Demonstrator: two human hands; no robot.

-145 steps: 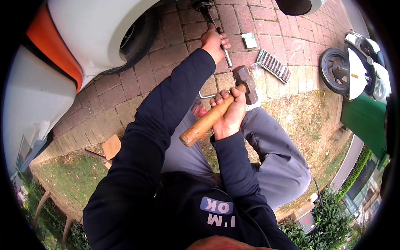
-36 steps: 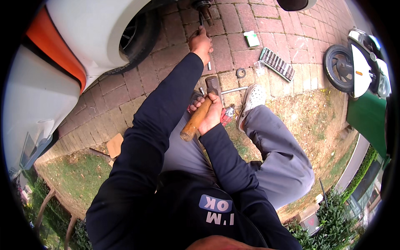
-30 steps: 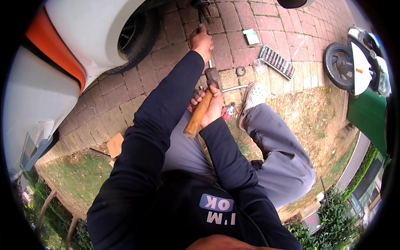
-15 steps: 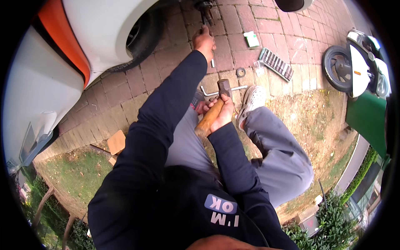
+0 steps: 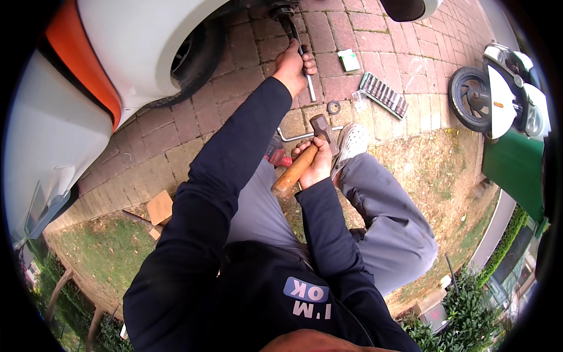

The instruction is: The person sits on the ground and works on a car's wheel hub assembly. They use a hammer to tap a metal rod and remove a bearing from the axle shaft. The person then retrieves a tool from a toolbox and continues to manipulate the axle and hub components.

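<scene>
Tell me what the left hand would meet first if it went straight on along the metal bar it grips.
Most likely the dark round metal part at the top of the picture: the left hand points along the metal bar toward it, though depth is unclear.

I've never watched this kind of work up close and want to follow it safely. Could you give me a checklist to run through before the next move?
1. Left hand wrapped around the metal bar: ok.
2. Right hand gripping the hammer by its wooden handle: ok.
3. Upper end of the bar firmly against the dark round part: cannot tell; they overlap in this view.
4. Hammer head well clear of the shoe: cannot tell; they appear side by side, but depth is unclear.
5. Gloves on: not ok; both hands are bare.
6. Socket tray out of the hands' grip: ok; it lies on the paving.
</scene>
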